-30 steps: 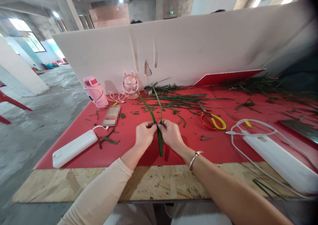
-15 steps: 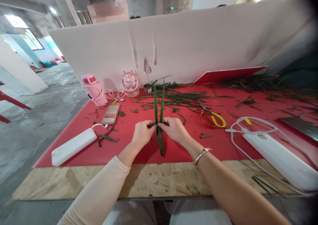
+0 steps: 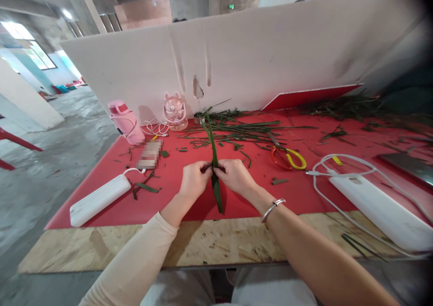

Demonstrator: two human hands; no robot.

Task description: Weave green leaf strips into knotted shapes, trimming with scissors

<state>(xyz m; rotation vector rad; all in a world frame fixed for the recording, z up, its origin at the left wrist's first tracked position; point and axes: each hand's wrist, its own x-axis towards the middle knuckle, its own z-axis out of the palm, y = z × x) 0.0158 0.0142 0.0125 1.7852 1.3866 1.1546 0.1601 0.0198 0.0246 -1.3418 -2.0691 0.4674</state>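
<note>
Between my two hands stands a long green leaf blade (image 3: 217, 191), its pointed lower end hanging over the red table cover and its upper strips rising close together. My left hand (image 3: 197, 177) pinches it from the left with thumb and forefinger. From the other side my right hand (image 3: 234, 174), with a silver bangle on the wrist, pinches it at the same height. The fingertips nearly meet and hide the part of the leaf between them. Behind the hands lies a spread of cut green leaf strips (image 3: 243, 128).
Scissors (image 3: 287, 158) with red and yellow handles lie right of my hands. White power banks rest at left (image 3: 99, 201) and right (image 3: 382, 211), with cables. A pink bottle (image 3: 126, 123) and a clear pink jug (image 3: 175, 113) stand near the white partition (image 3: 237, 58).
The two upright leaf strips stood apart in a V; now they are drawn together and overlap. Both hands stay in nearly the same place. The view has shifted slightly.
</note>
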